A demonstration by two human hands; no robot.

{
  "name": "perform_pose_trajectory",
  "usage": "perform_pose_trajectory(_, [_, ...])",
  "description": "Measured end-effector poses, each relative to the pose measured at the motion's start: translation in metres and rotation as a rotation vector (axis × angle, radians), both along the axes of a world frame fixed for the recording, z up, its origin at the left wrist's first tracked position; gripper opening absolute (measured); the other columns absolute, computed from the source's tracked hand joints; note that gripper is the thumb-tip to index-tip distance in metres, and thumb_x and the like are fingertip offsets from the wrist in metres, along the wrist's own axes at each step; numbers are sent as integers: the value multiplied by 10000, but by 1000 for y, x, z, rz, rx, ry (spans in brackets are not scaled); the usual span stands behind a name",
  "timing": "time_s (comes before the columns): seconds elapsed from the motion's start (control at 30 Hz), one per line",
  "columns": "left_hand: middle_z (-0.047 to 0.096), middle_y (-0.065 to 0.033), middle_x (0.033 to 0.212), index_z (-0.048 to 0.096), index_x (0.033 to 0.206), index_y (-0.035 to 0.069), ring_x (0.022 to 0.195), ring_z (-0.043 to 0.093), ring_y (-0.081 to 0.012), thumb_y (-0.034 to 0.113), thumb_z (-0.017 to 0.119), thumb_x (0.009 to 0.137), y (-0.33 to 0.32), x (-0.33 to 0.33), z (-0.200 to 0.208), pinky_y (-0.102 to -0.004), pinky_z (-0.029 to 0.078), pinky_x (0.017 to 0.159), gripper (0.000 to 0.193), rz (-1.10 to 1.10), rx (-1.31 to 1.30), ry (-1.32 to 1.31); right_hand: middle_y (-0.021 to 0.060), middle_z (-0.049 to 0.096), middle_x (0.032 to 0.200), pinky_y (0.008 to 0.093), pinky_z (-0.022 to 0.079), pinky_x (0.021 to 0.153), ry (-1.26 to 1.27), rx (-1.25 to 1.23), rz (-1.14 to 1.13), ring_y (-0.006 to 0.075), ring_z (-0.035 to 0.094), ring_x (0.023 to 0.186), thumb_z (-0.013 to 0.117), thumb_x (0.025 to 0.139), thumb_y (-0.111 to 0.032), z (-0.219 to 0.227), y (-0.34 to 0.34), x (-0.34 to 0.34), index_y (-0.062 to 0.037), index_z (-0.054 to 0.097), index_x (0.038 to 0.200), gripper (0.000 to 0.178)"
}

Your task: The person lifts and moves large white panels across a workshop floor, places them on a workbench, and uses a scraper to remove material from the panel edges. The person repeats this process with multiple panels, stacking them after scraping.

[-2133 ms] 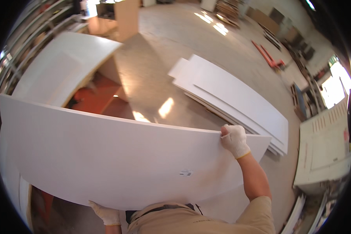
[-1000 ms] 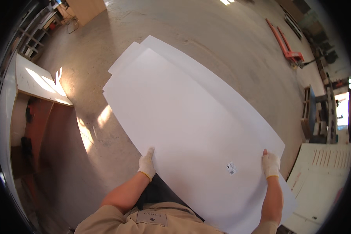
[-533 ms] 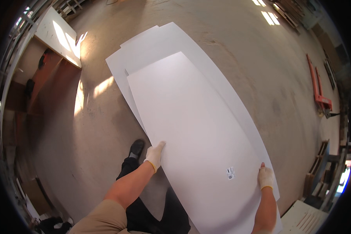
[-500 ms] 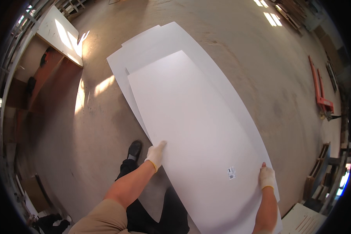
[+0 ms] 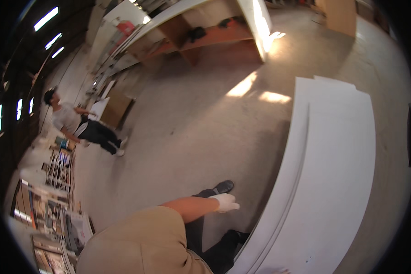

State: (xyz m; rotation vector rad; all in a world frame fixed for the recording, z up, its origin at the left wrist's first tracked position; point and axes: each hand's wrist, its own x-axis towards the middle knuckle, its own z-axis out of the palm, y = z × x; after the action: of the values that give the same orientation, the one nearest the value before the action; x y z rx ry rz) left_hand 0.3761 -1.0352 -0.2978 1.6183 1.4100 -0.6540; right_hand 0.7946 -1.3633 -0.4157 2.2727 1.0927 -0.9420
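Observation:
A stack of large white panels (image 5: 338, 182) lies flat on the concrete floor at the right. My left hand (image 5: 224, 202), in a white glove, hangs free above the floor just left of the stack's edge, fingers stretched out and holding nothing. Only a sliver of my right hand (image 5: 273, 270) shows at the bottom edge, resting at the near end of the top panel; its grip is hidden. My black shoes (image 5: 223, 186) stand beside the stack.
Another person (image 5: 77, 127) in a grey shirt and dark trousers stands at the left by a brown board (image 5: 116, 108). A long white workbench with an orange-brown underside (image 5: 205, 32) runs along the back. Cluttered shelves (image 5: 55, 214) fill the lower left.
My left hand has come off the white panel and now hangs free. The panel lies on the stack. The view has swung to the left, bringing the other person into sight.

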Motion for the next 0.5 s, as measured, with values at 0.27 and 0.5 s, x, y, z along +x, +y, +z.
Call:
perform_pose_trajectory(0.27, [760,-256,1091,742,1165,-28,1001,748,-402,484,600,949,-25,-262,125,-507,565,893,573,912,77,377,320,567,1449,461,417,1165,605,145,-67,451,539,1351,565,1024,-402,150,103,-151,61,523,1482,652])
perform_pose_trajectory(0.5, [766,-230,1129,701,1292,14,999,747,-377,510,604,958,45,-345,129,-488,567,898,607,1017,25,6,306,605,1372,442,476,1089,696,227,26,426,588,1256,565,1026,-352,174,349,-255,55,548,1446,585])
